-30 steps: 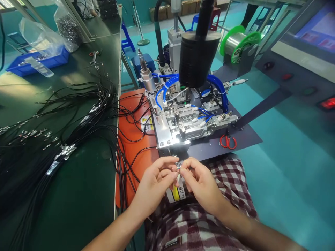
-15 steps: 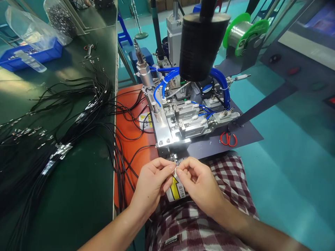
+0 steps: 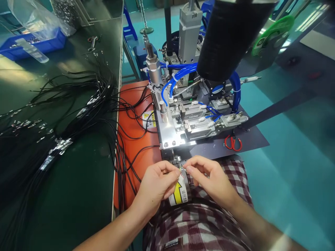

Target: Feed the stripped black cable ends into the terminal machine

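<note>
Thin stripped wires [image 3: 181, 168], one greenish and others pale, stick out between my two hands in front of the machine. My left hand [image 3: 157, 183] is closed, pinching these wires between thumb and forefinger. From the other side, my right hand [image 3: 213, 179] meets the wire tips with thumb and forefinger nearly together; its other fingers are loosely curled. Just below the fingertips is a white label with a yellow arrow [image 3: 178, 194]. Beyond them stands the metal machine [image 3: 167, 134] with blue air tubes [image 3: 184, 71].
Bundles of black cables [image 3: 75, 129] lie on the dark green table [image 3: 86, 195] and trail over the orange surface [image 3: 133, 153]. Red-handled scissors [image 3: 233, 143] rest on the machine's base plate. A black hose [image 3: 222, 42] hangs overhead. A blue bin [image 3: 52, 40] sits at far left.
The view has shifted, so the machine appears farther right. My right fingertips have drawn slightly apart from my left ones, and more of the wire tips shows between them.
</note>
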`<act>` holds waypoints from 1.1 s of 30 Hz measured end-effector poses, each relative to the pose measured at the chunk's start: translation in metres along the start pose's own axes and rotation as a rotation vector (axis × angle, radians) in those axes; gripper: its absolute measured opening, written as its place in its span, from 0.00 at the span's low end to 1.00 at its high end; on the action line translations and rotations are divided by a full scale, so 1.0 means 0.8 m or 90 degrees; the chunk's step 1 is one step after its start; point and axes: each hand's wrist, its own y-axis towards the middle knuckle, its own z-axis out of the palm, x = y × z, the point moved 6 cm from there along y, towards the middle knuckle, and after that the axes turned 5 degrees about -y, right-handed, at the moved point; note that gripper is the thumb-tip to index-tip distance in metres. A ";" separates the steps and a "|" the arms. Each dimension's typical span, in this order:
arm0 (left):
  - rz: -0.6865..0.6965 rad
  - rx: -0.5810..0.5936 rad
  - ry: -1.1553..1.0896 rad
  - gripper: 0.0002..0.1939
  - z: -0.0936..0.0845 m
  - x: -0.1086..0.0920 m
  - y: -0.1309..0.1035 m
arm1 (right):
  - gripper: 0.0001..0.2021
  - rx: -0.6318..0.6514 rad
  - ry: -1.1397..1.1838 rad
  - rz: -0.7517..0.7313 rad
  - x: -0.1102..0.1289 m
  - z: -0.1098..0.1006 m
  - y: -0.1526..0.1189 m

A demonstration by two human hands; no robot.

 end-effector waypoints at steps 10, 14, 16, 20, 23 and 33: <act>-0.001 0.009 -0.011 0.11 0.000 0.000 0.000 | 0.12 0.039 0.072 0.044 0.000 0.016 0.005; 0.003 0.015 -0.027 0.11 -0.001 0.000 -0.001 | 0.14 0.067 0.137 0.054 0.000 0.021 0.004; -0.001 0.014 -0.039 0.11 -0.001 0.001 -0.001 | 0.15 0.073 0.159 0.056 0.000 0.023 0.003; -0.005 0.021 -0.057 0.11 -0.003 0.001 -0.002 | 0.15 0.084 0.191 0.063 -0.003 0.024 0.003; -0.012 0.035 -0.067 0.11 -0.003 0.002 -0.002 | 0.16 0.099 0.200 0.069 -0.005 0.026 0.001; -0.087 0.111 0.006 0.11 0.000 0.000 -0.002 | 0.09 0.171 0.079 -0.130 0.009 0.021 0.015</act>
